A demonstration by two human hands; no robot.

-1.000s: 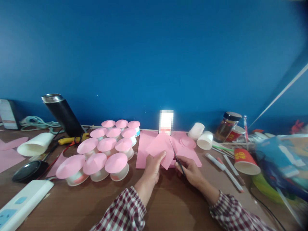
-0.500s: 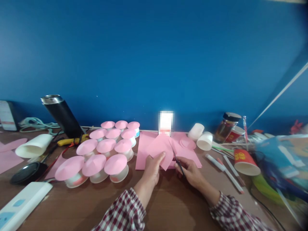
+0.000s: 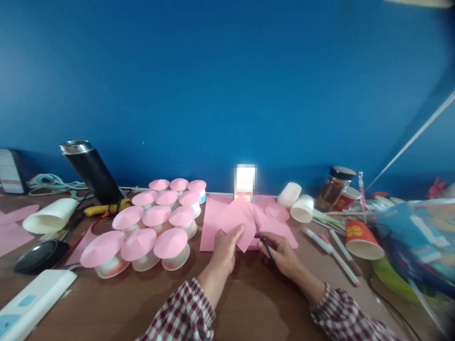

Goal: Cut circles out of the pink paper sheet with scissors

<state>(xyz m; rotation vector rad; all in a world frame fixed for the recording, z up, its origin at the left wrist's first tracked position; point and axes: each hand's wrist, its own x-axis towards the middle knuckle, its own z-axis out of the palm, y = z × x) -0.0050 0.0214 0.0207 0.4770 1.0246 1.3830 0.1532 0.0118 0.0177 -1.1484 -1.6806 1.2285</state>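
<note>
My left hand [image 3: 227, 244] pinches a piece of pink paper [image 3: 232, 218], thumb on top and fingers underneath. In my right hand [image 3: 280, 251] is a pair of dark scissors [image 3: 262, 239], their blades pointing away from me at the right edge of that piece. Larger pink sheets [image 3: 213, 229] lie beneath on the table. On them, right of the blades, rests a round pink cutout [image 3: 277, 211]. Part of the scissor handles is hidden by my fingers.
Left stand several paper cups topped with pink cones [image 3: 157, 215], a black flask [image 3: 93, 170] and a white power strip [image 3: 39, 303]. To the right are white cups [image 3: 303, 209], markers [image 3: 341, 263], a jar [image 3: 334, 189] and a red cup [image 3: 362, 239]. A blue wall [image 3: 227, 94] rises behind.
</note>
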